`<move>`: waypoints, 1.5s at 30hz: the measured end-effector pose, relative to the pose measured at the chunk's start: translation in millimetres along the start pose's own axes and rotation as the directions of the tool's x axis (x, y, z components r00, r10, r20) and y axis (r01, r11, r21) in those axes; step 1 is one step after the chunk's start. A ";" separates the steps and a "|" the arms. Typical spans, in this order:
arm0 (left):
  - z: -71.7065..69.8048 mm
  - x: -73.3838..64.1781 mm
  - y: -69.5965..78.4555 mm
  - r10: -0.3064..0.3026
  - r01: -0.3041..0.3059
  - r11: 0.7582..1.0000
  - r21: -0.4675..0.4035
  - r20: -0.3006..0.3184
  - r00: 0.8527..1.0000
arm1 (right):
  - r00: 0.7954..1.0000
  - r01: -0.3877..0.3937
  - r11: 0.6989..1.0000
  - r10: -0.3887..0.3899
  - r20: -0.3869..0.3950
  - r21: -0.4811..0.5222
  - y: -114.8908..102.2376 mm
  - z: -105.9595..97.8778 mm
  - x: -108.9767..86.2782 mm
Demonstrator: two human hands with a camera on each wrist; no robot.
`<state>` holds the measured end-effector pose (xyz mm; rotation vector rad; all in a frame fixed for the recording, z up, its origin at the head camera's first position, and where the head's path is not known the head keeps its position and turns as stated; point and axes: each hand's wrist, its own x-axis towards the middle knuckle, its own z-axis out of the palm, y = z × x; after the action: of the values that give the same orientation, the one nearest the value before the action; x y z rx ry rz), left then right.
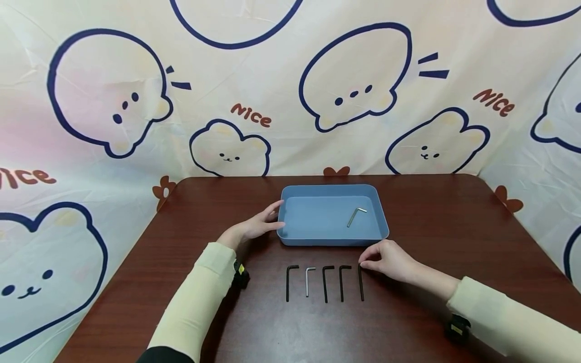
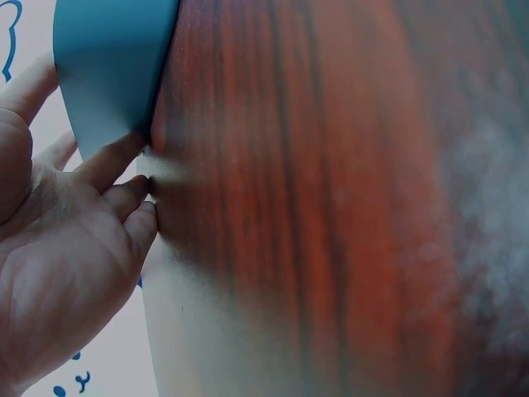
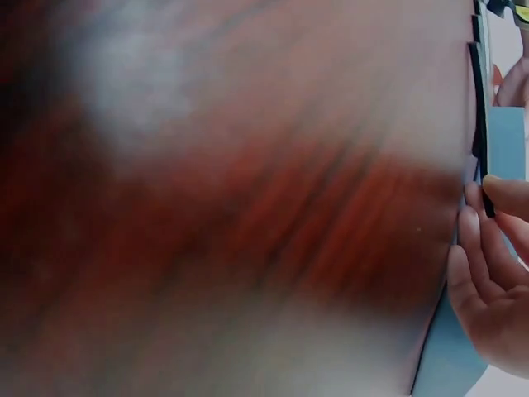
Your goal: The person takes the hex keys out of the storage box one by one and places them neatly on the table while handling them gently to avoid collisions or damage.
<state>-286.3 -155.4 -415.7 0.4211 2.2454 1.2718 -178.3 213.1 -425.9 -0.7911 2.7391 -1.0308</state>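
My right hand (image 1: 388, 260) pinches the top end of the rightmost black hex key (image 1: 361, 285), just in front of the tray's right corner. In the right wrist view, thumb and fingertips meet on that dark key (image 3: 488, 194). My left hand (image 1: 259, 223) touches the left side of a blue tray (image 1: 317, 242), thumb and fingers spread along its wall. Inside the tray lies one silver hex key (image 1: 353, 218). Left of the pinched key, a row holds a silver hex key (image 1: 307, 282) and black hex keys (image 1: 325, 285), long arms pointing toward me.
Everything stands on a dark brown wooden table (image 1: 181, 302). Behind it hangs a pale cloth (image 1: 281, 101) with cartoon bear drawings. Each wrist carries a small black camera (image 1: 457, 328).
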 end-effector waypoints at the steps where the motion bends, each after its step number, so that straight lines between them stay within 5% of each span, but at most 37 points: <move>1: 0.0 -0.1 0.1 -0.001 0.001 1.000 0.001 -0.002 1.000 | 1.000 0.007 1.000 -0.007 -0.007 -0.011 0.0 0.8 -0.2; 10: 0.2 -0.7 -0.7 0.022 -0.022 1.000 0.006 0.003 1.000 | 0.997 0.059 0.996 -0.062 -0.048 -0.065 0.0 4.5 -0.9; 33: -0.4 -1.4 0.1 0.018 -0.018 1.000 0.007 0.004 1.000 | 0.996 0.045 0.998 -0.049 -0.069 -0.054 -3.9 3.5 -1.6; 45: 0.1 -2.7 3.8 0.011 -0.011 1.000 0.005 -0.001 1.000 | 0.993 0.042 0.999 -0.040 -0.110 0.013 -18.5 -32.9 13.4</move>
<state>-283.9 -154.7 -411.7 0.4349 2.2502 1.2725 -190.9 213.8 -387.8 -0.8150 2.8131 -1.1348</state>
